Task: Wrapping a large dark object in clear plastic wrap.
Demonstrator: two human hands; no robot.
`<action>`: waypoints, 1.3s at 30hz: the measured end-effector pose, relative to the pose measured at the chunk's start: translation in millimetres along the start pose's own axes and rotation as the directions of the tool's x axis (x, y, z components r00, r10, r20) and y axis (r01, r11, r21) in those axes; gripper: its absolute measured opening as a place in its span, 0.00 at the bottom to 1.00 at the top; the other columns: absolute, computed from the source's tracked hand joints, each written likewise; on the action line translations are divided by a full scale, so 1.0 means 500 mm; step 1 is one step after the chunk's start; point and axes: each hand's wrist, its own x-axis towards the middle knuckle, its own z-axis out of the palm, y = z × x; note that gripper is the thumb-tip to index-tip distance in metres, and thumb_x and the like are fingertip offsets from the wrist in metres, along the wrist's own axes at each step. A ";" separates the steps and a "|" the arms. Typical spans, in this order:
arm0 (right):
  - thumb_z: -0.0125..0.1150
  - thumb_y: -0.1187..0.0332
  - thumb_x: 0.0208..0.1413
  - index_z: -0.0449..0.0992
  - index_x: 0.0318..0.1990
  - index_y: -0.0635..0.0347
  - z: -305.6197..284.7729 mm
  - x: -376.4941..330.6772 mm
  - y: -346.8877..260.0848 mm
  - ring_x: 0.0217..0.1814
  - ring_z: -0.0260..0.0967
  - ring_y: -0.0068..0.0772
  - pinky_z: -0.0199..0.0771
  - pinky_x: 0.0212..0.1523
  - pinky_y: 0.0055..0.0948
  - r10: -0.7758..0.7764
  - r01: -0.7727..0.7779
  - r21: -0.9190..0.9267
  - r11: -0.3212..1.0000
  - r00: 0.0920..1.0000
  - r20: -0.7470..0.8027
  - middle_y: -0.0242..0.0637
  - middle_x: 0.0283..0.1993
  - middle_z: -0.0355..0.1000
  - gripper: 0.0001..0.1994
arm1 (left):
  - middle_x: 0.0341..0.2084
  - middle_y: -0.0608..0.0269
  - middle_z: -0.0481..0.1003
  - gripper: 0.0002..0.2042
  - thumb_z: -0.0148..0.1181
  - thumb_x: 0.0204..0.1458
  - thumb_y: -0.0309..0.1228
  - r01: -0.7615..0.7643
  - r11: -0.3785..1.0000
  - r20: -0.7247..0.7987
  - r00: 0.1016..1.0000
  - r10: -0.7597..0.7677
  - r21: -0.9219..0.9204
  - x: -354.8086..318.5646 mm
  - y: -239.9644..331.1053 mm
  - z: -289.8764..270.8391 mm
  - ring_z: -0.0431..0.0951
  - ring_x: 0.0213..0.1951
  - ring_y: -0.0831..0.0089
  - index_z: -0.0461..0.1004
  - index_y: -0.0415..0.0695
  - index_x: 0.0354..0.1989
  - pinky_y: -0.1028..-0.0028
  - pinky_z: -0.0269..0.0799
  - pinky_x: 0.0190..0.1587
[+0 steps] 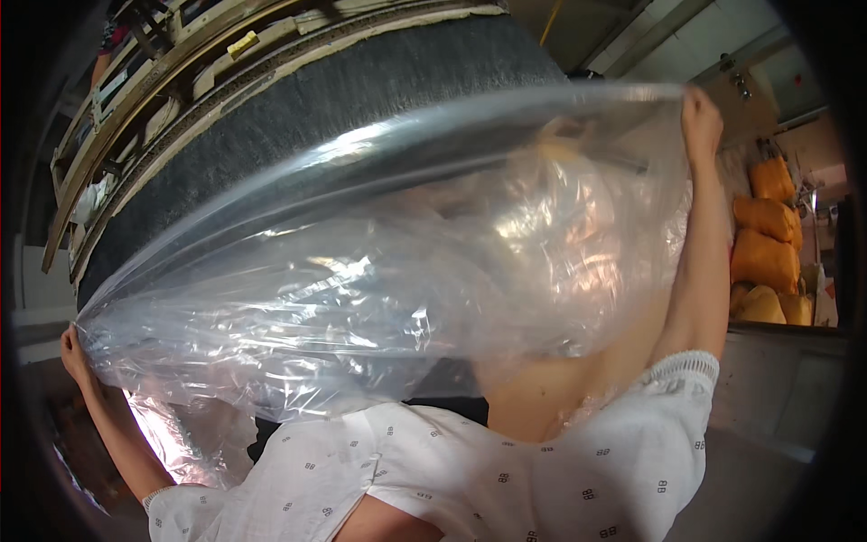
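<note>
A large clear plastic sheet (361, 271), possibly a bag, hangs stretched between my widely spread arms. My left hand (74, 352) is closed on its gathered corner at the far left. At the upper right my right hand (702, 126) grips the opposite corner in a fist, held higher than the left. The upper edge of the plastic bows in a taut arc between both hands. Below it the film falls in shiny creases toward my body. A tan surface, perhaps cardboard (578, 384), shows under its right part; what else lies behind the film is blurred.
Beyond the plastic runs a dark worn surface (388, 72) with a rail frame (144, 86) along its far left edge. A small yellow piece (242, 45) sits on that frame. Stacked orange-yellow sacks (766, 244) stand at the right.
</note>
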 end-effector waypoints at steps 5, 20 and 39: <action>0.53 0.69 0.52 0.70 0.45 0.61 0.000 0.090 -0.309 0.40 0.70 0.27 0.68 0.41 0.25 0.074 0.211 0.604 0.769 0.908 -0.412 0.39 0.40 0.68 0.13 | 0.25 0.67 0.71 0.17 0.52 0.54 0.43 0.063 0.997 0.005 0.998 -0.063 0.047 -0.082 -0.102 -0.024 0.67 0.31 0.80 0.72 0.38 0.32 0.79 0.63 0.38; 0.42 0.46 0.56 0.66 0.52 0.55 0.247 -0.077 -0.481 0.50 0.65 0.57 0.62 0.49 0.53 -0.238 0.255 -0.028 0.967 0.931 0.277 0.50 0.48 0.68 0.25 | 0.31 0.65 0.73 0.15 0.52 0.54 0.39 0.092 0.994 0.313 0.947 -0.067 -0.065 0.003 -0.286 0.016 0.69 0.36 0.78 0.74 0.37 0.36 0.78 0.63 0.42; 0.48 0.60 0.56 0.71 0.41 0.62 0.230 0.017 -0.549 0.44 0.65 0.50 0.66 0.43 0.41 -0.377 0.400 -0.112 0.909 0.907 0.186 0.47 0.42 0.65 0.15 | 0.26 0.67 0.76 0.14 0.60 0.47 0.40 -0.016 0.906 -0.181 0.981 -0.068 -0.424 -0.046 0.239 0.208 0.73 0.30 0.81 0.78 0.41 0.33 0.79 0.66 0.36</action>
